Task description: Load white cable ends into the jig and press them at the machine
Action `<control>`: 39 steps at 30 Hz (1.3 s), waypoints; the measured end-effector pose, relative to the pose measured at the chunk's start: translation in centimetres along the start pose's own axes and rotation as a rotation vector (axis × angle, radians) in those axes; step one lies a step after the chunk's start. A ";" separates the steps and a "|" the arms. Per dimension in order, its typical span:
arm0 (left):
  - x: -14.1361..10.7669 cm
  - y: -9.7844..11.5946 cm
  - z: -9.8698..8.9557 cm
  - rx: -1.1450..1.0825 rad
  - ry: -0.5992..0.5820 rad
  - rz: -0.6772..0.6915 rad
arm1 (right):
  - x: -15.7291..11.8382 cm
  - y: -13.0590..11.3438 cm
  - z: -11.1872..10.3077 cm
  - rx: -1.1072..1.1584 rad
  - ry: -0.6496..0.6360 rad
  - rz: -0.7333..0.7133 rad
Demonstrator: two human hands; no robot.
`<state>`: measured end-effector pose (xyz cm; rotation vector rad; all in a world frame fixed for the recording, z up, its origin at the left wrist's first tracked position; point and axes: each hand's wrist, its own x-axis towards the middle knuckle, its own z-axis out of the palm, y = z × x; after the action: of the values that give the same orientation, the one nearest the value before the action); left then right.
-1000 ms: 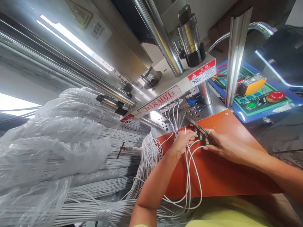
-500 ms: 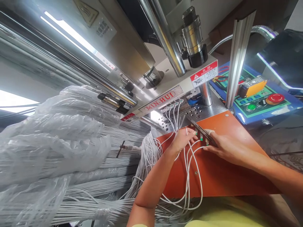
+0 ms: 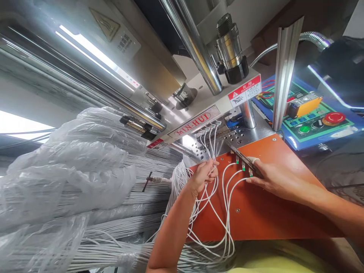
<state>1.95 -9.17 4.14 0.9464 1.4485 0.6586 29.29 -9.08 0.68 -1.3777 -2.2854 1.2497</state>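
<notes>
My right hand (image 3: 269, 176) grips the end of a long dark metal bar (image 3: 241, 156) lying over the orange table. Several small green-and-metal connectors (image 3: 243, 167) sit along the bar's near side, each with a white cable curving away from it. My left hand (image 3: 205, 174) is closed in a pinch around a thin white cable (image 3: 211, 191), left of the bar. The cable's tip is hard to make out between the fingers. Just beyond that hand, several white cables (image 3: 210, 140) run up to connectors (image 3: 209, 127) under the machine's upper plate.
A steel press marked MIN-HUI (image 3: 196, 123) stands ahead, with steel columns. A blue control box (image 3: 305, 140) with green and red buttons is at right. Plastic-wrapped cable bundles (image 3: 71, 170) and a T-handle (image 3: 147, 182) lie left. The orange table (image 3: 264, 216) is in front.
My left hand has moved left, away from the bar and its connectors, toward the cables below the press. My right hand stays on the bar. The loose cables have shifted.
</notes>
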 end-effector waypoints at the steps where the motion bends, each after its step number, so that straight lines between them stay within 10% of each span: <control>1: -0.1 -0.2 -0.1 0.140 0.093 0.063 | 0.0 0.2 0.1 0.004 0.004 -0.006; 5: -0.4 -0.5 0.6 0.451 0.438 0.446 | 0.2 0.9 0.5 0.037 0.038 -0.036; 12: -0.4 0.2 2.3 0.590 0.281 0.832 | 0.3 1.2 0.8 0.068 0.052 -0.050; 39: 5.3 -2.8 4.0 0.752 0.283 1.045 | 0.5 1.4 -0.2 0.171 0.017 -0.075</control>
<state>5.71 -6.60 -1.49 2.3451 1.3919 1.0334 29.98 -8.26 -0.33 -1.2285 -2.1414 1.3677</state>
